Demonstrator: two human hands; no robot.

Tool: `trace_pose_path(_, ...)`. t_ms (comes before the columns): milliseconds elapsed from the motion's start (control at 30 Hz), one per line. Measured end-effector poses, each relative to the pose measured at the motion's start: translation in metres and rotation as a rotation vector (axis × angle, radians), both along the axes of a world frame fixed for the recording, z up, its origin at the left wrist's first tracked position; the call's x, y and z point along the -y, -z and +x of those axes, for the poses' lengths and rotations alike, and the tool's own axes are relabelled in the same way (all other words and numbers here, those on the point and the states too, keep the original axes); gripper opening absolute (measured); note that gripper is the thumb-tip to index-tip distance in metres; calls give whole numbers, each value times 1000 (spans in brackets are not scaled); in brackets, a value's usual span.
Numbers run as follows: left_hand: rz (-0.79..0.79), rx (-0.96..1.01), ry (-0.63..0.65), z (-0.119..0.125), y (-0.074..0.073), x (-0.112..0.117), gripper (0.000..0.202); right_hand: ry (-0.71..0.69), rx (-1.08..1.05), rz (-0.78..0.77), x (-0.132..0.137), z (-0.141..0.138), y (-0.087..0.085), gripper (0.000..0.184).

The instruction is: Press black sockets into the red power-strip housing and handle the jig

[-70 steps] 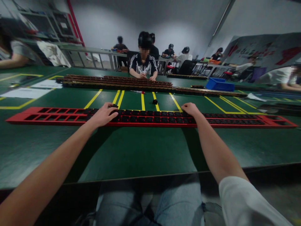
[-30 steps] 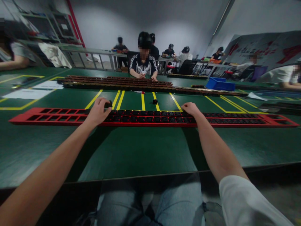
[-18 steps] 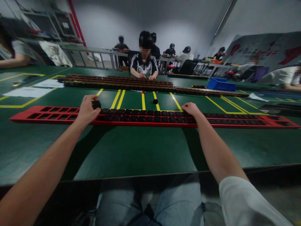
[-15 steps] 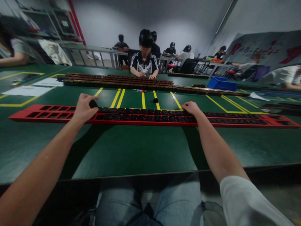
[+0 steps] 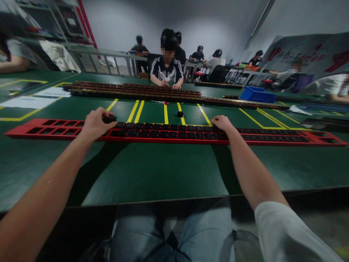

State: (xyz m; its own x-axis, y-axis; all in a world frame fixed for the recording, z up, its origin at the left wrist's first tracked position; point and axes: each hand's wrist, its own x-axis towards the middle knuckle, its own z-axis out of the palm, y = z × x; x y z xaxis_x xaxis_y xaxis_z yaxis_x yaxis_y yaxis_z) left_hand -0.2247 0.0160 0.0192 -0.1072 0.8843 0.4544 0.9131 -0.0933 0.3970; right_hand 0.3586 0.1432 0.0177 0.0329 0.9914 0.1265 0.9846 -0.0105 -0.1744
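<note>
Your left hand (image 5: 96, 123) is grasping a black block (image 5: 109, 119) between thumb and fingers, left of centre in the view. Over the last couple of seconds it has been travelling leftward along the red tray (image 5: 23, 131), and the block has been going with it. The block is now showing as a thin, dark shape beside your thumb, near the tray's far row; whether it is touching the tray, you are not letting the view tell, since your fingers are covering that spot.

That shift is apparently bringing the block to where the two rows are changing over: to the right of your left hand, black pieces (image 5: 154, 134) are filling the slots, while toward the left edge of the view open slots (image 5: 56, 131) are showing. Your fingers are hiding the slots directly beneath them.

Your right hand (image 5: 220, 123), right of centre, is staying where it was, its curled fingers resting at the tray's far edge; whether they are gripping anything, you cannot tell from here. The tray is lying lengthwise across the green surface (image 5: 163, 171), roughly level with both hands.

Beyond it, near the middle of the view, a loose piece (image 5: 180, 114) is sitting by itself among yellow lines (image 5: 166, 114), well apart from either hand.
</note>
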Motion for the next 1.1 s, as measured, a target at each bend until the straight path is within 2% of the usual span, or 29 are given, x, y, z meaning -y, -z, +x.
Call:
trace_pose_path(100,7,-17,15,-1,-1,0,33,1,-1,-2,0,0,0,36)
trace_pose_path(200,10,-53,104,0,-2,0,31,-1,-5,-7,2,-1,-2,34)
trace_pose_path(433,-72,-182,182,-4,3,-7,20,-3,-6,5,0,1,0,35)
trace_pose_path(633,-185,-284,330,3,9,-10,21,-13,7,3,-1,1,1,35)
trace_pose_path(767,-186,-340,335,11,11,-10,24,-13,12,9,-1,2,1,36)
trace_pose_path(1100,-259,-423,339,11,6,-7,26,-13,6,9,-2,3,2,35)
